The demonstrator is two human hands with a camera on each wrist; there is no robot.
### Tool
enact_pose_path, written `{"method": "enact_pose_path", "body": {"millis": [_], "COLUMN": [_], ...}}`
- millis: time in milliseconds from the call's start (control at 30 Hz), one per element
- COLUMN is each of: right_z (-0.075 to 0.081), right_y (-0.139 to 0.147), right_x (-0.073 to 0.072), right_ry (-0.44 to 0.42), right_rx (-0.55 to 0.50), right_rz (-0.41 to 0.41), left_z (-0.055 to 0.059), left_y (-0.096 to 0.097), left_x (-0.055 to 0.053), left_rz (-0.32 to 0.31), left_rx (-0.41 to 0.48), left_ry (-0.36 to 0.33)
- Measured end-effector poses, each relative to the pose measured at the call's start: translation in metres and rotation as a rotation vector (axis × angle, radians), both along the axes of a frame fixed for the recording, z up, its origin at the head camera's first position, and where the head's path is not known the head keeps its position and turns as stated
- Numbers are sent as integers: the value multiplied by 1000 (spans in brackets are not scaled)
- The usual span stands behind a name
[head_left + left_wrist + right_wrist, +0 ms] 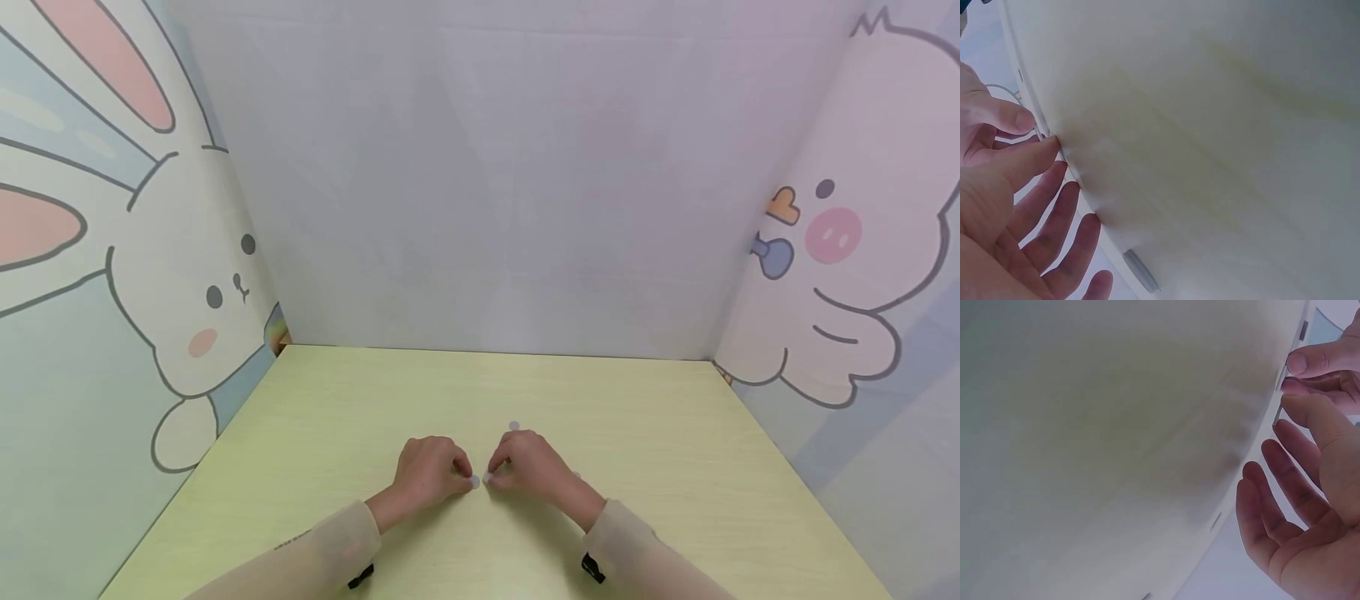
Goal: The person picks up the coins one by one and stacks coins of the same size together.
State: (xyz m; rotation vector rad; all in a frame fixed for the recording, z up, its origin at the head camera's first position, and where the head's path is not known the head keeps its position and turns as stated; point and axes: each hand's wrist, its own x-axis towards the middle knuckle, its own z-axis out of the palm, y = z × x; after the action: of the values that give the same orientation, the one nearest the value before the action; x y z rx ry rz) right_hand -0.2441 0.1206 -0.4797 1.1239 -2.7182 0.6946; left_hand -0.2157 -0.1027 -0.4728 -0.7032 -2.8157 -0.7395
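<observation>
In the head view, my left hand (431, 471) pinches a small silver-grey coin (476, 482) between thumb and fingertip, low over the table. Facing it, my right hand (532, 465) pinches a second coin (487, 477); a narrow gap separates the two. Seen edge-on in the right wrist view, the right hand's coin (1278, 412) stands between thumb and index finger, with the other fingers loosely bent. In the left wrist view, my left hand (1016, 212) mostly hides its own coin. Another coin (513, 425) lies flat just beyond the right hand.
A further coin (577, 475) shows partly behind the right wrist. The pale yellow wooden table (360, 392) spreads around the hands. A plain light curtain (487, 183) hangs behind its far edge, and cartoon-printed cloths flank it, a rabbit (180, 275) at left.
</observation>
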Motion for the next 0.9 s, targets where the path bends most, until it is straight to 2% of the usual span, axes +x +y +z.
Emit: {"method": "enact_pose_path", "body": {"millis": [300,533,900], "right_z": [1,3,1], "right_y": [-9,-15,-20], "right_x": [2,4,6], "right_ry": [-20,-58,-57], "right_rx": [11,9,23], "right_rz": [-24,-31,-74], "left_z": [-2,-1,-3], "left_y": [0,-1,-2], "left_x": [-1,-1,-2], "left_rz": [5,-1,-13], "left_rx": [5,6,16], "left_ry": [-7,20,24]}}
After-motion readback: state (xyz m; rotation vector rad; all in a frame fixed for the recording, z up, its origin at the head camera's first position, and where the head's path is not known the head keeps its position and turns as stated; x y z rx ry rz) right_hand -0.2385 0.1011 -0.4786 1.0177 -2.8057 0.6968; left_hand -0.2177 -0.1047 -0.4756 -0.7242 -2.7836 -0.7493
